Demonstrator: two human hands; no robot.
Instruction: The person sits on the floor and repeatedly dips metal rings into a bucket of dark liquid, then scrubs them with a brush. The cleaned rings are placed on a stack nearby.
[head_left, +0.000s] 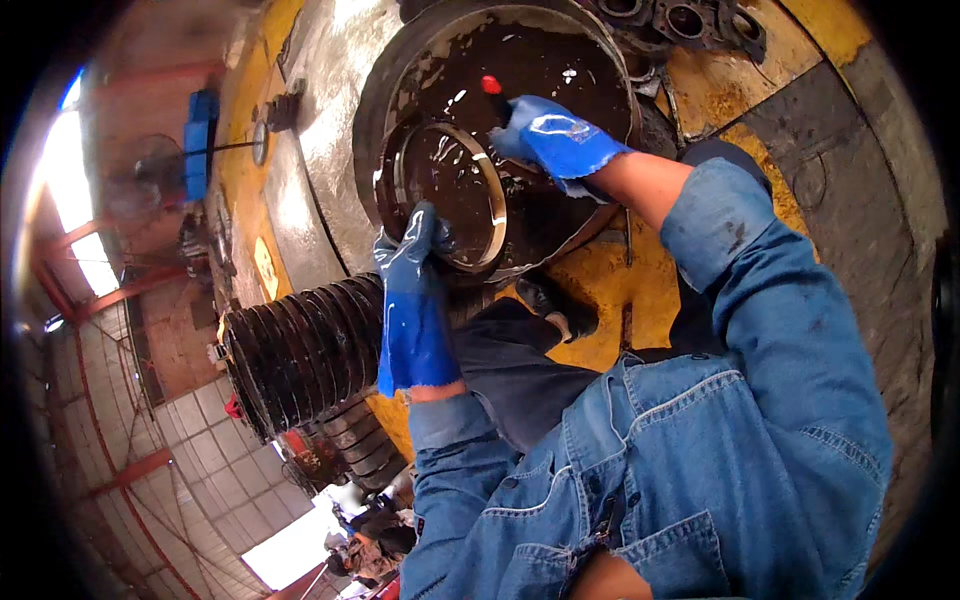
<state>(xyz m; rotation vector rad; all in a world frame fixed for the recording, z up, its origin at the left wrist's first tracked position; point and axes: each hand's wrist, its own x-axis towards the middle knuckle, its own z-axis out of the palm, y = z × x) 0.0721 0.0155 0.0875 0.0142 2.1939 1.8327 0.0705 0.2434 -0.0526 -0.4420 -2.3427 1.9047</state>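
Observation:
A wide round metal pan [372, 115] holds dark, shiny liquid. Inside it a metal ring [498, 205] leans at a tilt, its lower part near the pan's close rim. My left hand [412, 275], in a blue rubber glove, is closed on the ring's near left edge, thumb and fingers gripping the band. Over the pan, my right hand [560, 140], also blue-gloved, is closed round a dark-handled tool [491, 87] with a red end pointing up and away. The working end of that tool is hidden by the hand, so its kind does not show.
Left of my legs lies a row of black, oily rings [300, 345] stacked side by side. Dark metal parts with round holes [685, 20] sit at the far right, beyond the pan. A fan [160, 170] stands at the left. The floor [590, 285] is worn yellow.

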